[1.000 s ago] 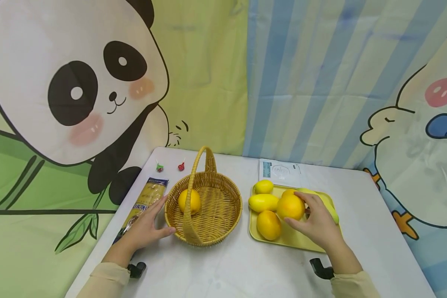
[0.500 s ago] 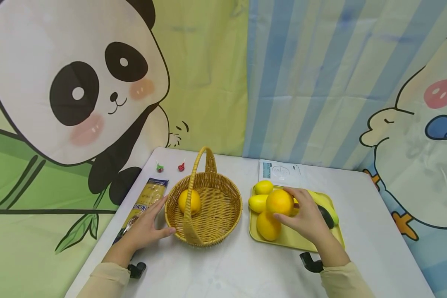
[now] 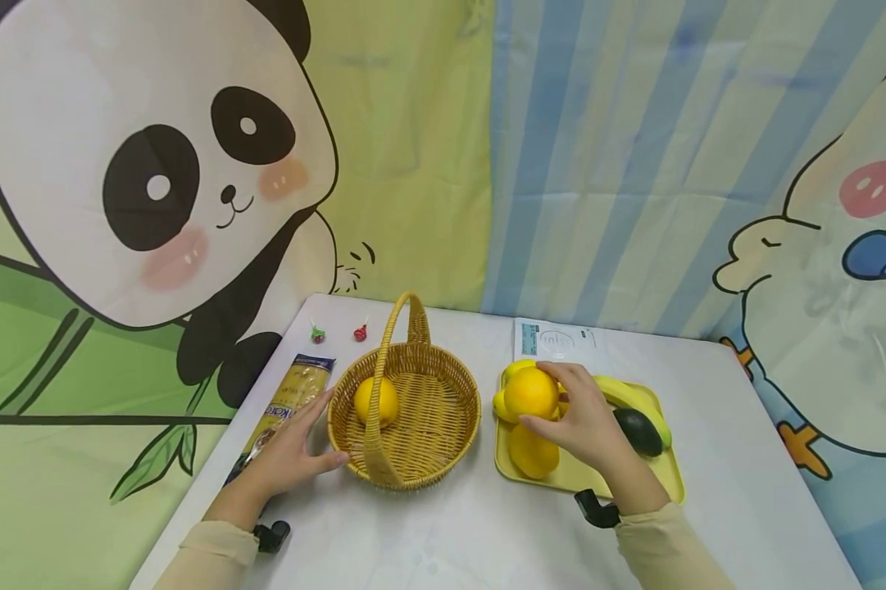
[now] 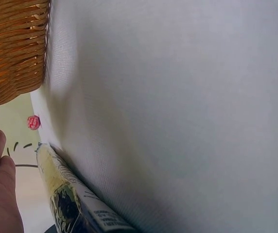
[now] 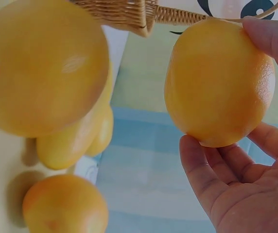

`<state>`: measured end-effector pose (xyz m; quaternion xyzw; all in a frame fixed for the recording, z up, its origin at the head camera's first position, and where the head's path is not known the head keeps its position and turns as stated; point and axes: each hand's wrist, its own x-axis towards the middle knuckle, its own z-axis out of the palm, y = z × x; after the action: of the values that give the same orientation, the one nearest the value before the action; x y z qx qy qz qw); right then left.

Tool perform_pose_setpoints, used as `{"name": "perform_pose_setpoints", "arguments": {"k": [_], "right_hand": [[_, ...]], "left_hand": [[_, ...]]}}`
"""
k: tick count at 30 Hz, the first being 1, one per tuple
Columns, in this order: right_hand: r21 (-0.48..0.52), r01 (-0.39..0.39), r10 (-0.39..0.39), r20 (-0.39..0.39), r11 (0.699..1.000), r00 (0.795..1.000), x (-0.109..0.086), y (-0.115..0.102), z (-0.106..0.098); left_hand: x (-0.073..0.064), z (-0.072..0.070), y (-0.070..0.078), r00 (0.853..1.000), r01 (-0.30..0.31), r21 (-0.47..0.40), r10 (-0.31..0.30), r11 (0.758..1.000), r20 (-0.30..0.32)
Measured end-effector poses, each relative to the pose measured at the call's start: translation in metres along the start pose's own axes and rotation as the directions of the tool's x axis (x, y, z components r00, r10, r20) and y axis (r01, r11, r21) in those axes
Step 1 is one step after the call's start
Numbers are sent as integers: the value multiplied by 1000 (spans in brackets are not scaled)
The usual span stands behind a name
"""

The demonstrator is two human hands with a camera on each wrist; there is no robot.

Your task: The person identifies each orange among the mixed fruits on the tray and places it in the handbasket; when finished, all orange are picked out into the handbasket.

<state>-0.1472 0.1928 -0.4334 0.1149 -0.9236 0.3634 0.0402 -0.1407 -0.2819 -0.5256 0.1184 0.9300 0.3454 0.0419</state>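
My right hand (image 3: 590,426) holds an orange (image 3: 530,393) between thumb and fingers, above the left part of a yellow tray (image 3: 579,477). In the right wrist view the same orange (image 5: 219,85) is pinched from both sides. My left hand (image 3: 288,452) rests against the left side of a wicker basket (image 3: 431,434), fingers extended. Another orange (image 3: 385,401) lies inside the basket, beside the arched handle. On the tray, a large orange-yellow fruit (image 3: 533,453) sits at front left, and yellow fruits behind are partly hidden. An avocado (image 3: 638,432) and a banana (image 3: 647,403) lie at the right.
A pasta packet (image 3: 295,389) lies left of the basket, partly under my left hand in the head view. Two wrapped lollipops, one green (image 3: 317,333) and one red (image 3: 360,333), lie at the back left. A white packet (image 3: 556,338) lies behind the tray.
My right hand has lifted the orange off the tray's middle and carried it left, uncovering the avocado and banana. The left hand and basket stay where they were.
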Motion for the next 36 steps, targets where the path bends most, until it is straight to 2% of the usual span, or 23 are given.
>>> {"name": "perform_pose_setpoints", "arguments": {"k": [7, 15, 27, 36], "right_hand": [[-7, 43, -43, 1, 999, 999, 13, -15, -1], [20, 53, -54, 25, 998, 998, 22, -19, 2], [14, 126, -126, 37, 992, 991, 44, -39, 16], [15, 138, -139, 62, 990, 988, 63, -57, 23]], "left_hand": [[1, 0, 1, 1000, -6, 14, 6, 1000, -8], [1, 3, 1, 1000, -19, 16, 19, 1000, -10], [0, 3, -1, 1000, 5, -7, -5, 1000, -4], [-2, 1, 0, 1000, -13, -13, 12, 1000, -9]]}}
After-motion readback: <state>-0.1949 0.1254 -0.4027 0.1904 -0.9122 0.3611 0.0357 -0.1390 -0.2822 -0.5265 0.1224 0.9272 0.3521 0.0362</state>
